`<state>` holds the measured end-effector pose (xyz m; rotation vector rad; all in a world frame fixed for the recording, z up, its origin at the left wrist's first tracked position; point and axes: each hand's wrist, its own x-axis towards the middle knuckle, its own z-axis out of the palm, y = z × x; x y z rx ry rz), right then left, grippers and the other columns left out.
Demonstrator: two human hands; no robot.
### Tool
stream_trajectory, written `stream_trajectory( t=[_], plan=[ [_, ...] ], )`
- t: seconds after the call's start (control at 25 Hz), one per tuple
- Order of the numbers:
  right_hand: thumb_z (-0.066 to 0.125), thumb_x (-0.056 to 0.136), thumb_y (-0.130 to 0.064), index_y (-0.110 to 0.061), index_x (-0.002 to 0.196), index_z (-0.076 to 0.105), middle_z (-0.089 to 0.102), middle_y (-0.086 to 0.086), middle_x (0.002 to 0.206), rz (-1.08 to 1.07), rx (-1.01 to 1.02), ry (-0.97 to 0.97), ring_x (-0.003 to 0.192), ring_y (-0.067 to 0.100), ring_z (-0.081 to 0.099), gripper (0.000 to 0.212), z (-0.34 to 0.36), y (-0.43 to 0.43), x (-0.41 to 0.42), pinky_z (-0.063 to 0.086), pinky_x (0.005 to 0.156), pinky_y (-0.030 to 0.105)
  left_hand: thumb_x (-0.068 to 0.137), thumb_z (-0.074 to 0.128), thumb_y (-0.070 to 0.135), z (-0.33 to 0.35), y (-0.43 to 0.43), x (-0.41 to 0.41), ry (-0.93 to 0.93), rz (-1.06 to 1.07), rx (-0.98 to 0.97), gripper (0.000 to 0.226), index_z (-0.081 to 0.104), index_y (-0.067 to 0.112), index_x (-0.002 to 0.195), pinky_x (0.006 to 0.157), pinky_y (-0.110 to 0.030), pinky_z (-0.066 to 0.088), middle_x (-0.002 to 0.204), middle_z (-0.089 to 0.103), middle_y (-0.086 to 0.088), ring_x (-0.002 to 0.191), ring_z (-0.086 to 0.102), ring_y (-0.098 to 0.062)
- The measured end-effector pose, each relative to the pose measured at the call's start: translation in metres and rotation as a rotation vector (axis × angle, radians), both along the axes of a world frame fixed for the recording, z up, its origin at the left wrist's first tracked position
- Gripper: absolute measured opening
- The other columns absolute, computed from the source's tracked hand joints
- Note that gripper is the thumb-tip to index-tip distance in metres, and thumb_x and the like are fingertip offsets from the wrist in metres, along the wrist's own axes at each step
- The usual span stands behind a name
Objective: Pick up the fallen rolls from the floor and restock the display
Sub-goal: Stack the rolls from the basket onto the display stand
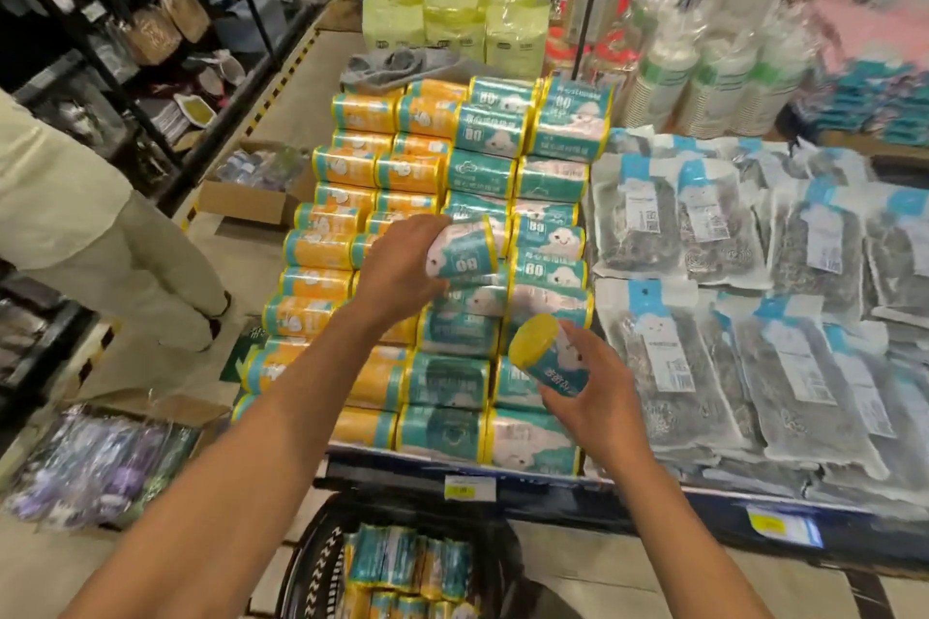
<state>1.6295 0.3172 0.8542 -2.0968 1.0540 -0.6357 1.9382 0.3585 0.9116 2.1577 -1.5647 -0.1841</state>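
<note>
**Two rolls held, pile may slide**

The left hand (402,266) grips a teal roll (465,249) over the table's (543,485) middle. The right hand (600,400) grasps a second roll (545,357) in curled fingers (588,347), at 5 o'clock from it. A hard push could knock piled rolls (452,382) off the front edge. The basket (311,568) at 6 o'clock is cut off, its rolls uncountable.
</note>
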Motion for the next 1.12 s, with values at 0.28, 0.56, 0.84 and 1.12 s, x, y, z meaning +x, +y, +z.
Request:
stream_trajectory(
  t=[0.28,0.56,0.84,1.12],
  plan=[
    [0.086,0.076,-0.031,-0.033,0.147,0.047,0.057,-0.012,0.141,0.082,-0.075,0.171,0.127,0.017,0.052,0.081,-0.013,-0.068,0.025,0.038,0.100,0.033,0.069,0.091,0.024,-0.032,-0.101,0.037,-0.055,-0.134,0.154,0.084,0.054,0.019,0.144,0.104,-0.049,0.044,0.142,0.058,-0.008,0.130,0.050,-0.035],
    [0.089,0.074,-0.036,-0.034,0.148,0.047,0.055,-0.013,0.143,0.075,-0.083,0.186,0.129,0.016,0.052,0.085,-0.022,-0.066,0.025,0.043,0.104,0.041,0.089,0.076,0.034,-0.055,-0.113,0.048,0.002,-0.189,0.307,0.076,0.039,0.024,0.155,0.113,-0.049,0.034,0.156,0.043,-0.006,0.143,0.030,-0.035],
    [0.087,0.076,-0.030,-0.030,0.147,0.048,0.055,-0.011,0.142,0.030,-0.093,0.217,0.130,0.014,0.049,0.081,-0.020,-0.057,0.025,0.034,0.104,0.029,0.091,0.070,0.043,-0.065,-0.117,0.041,-0.074,-0.217,0.357,0.073,0.038,0.026,0.154,0.106,-0.049,0.039,0.154,0.045,-0.002,0.138,0.034,-0.035],
    [0.087,0.077,-0.031,-0.027,0.148,0.049,0.055,-0.008,0.145,0.036,-0.092,0.243,0.132,0.015,0.046,0.081,-0.020,-0.056,0.026,0.032,0.106,0.030,0.092,0.066,0.044,-0.071,-0.117,0.039,-0.120,-0.230,0.390,0.071,0.036,0.025,0.154,0.104,-0.047,0.039,0.149,0.044,-0.002,0.133,0.037,-0.034]
  ],
)
